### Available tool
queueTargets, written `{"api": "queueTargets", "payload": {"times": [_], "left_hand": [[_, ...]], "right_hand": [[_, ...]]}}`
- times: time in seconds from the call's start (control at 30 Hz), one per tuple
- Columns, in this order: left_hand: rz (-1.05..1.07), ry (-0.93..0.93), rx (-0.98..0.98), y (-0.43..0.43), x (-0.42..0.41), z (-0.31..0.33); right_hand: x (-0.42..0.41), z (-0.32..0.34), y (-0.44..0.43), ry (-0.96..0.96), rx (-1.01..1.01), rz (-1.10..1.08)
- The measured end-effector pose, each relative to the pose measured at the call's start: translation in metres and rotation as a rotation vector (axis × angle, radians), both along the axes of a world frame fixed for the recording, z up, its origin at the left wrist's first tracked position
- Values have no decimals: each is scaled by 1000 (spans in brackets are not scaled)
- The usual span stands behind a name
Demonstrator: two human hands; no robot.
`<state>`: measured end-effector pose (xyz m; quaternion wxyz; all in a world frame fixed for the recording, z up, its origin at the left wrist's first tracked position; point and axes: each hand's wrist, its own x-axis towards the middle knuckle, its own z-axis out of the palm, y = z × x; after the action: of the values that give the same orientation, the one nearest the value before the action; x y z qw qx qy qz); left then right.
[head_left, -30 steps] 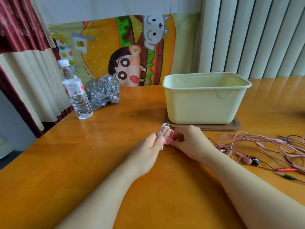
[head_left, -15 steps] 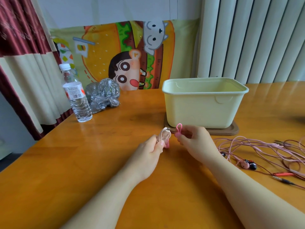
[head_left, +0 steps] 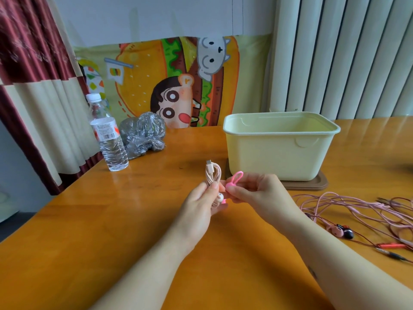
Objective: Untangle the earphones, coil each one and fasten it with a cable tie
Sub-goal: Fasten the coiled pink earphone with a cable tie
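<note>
My left hand (head_left: 201, 206) grips a coiled pale-pink earphone (head_left: 213, 175) upright above the table, its plug end sticking up and an earbud showing by my fingers. Right beside it, my right hand (head_left: 257, 193) pinches a bright pink cable tie (head_left: 233, 181) whose loop points up; the tie touches the coil. A tangle of pink and dark-red earphones (head_left: 357, 211) lies on the table at the right, with earbuds (head_left: 342, 231) near my right forearm.
A pale-yellow plastic tub (head_left: 279, 151) stands on a brown lid (head_left: 312, 186) behind my hands. A water bottle (head_left: 108, 137) and a crumpled plastic bag (head_left: 143, 135) sit at the back left. The wooden table (head_left: 89, 231) ends at the left.
Both hands have lifted off the table with the coil and the tie. The tie's loop, earlier tucked by the coil, now stands up free. The camera has tilted upward.
</note>
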<state>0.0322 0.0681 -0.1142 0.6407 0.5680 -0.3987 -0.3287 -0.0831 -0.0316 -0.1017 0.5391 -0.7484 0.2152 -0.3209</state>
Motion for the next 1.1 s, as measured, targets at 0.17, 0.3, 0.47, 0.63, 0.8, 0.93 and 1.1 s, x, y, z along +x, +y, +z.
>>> {"api": "queueTargets", "payload": {"times": [0.17,0.3,0.47,0.63,0.8,0.93,1.1], "left_hand": [[2,-51,-10,-1,-5,0],[23,-104,2,-1,-6,-1],[45,33,-15,0,-1,5],[78,361,-107,6,15,21],[-27,360,21,11,19,22],[0,87,208,13,11,20],[-118,-54,344,16,1,22]], "right_hand": [[1,2,3,-5,18,10],[2,3,6,15,-23,-53],[-2,8,6,47,27,-12],[-13,17,-4,3,183,40],[-16,23,-6,-179,516,230],[-14,26,-7,-242,391,14],[-9,30,4,-97,-67,-235]]}}
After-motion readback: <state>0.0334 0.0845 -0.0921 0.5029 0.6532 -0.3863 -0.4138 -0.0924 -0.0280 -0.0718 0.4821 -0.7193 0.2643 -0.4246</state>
